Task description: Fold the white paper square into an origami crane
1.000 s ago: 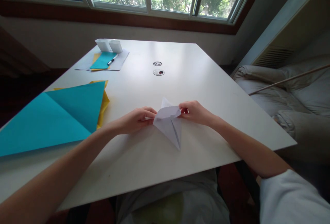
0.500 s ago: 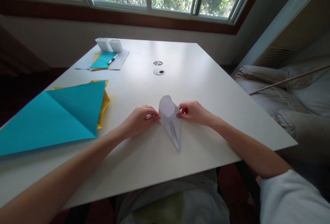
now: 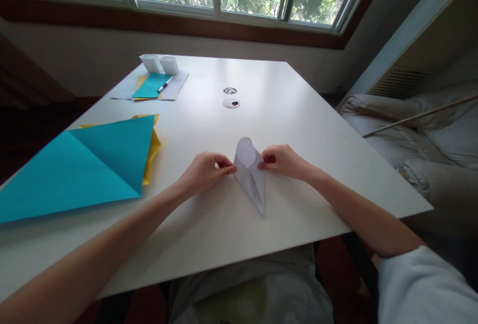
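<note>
A folded white paper (image 3: 251, 174) shaped like a narrow kite lies on the white table (image 3: 291, 110), its sharp tip pointing toward me and its upper flap curling upward. My left hand (image 3: 204, 170) pinches the paper's left edge with closed fingers. My right hand (image 3: 283, 161) pinches the right edge in the same way. Both forearms rest low over the table's near part.
A large teal sheet (image 3: 78, 164) lies over a yellow sheet (image 3: 153, 147) at the left. Farther back sit white boxes (image 3: 160, 63), a small teal paper (image 3: 151, 86) and a pen (image 3: 164, 84). Two round cable holes (image 3: 231, 97) mark the table's middle. A sofa (image 3: 418, 135) stands to the right.
The paper's two sides have been brought inward, turning a wide shape into a narrow one. Both hands have closed in toward each other and the flap now stands curled up.
</note>
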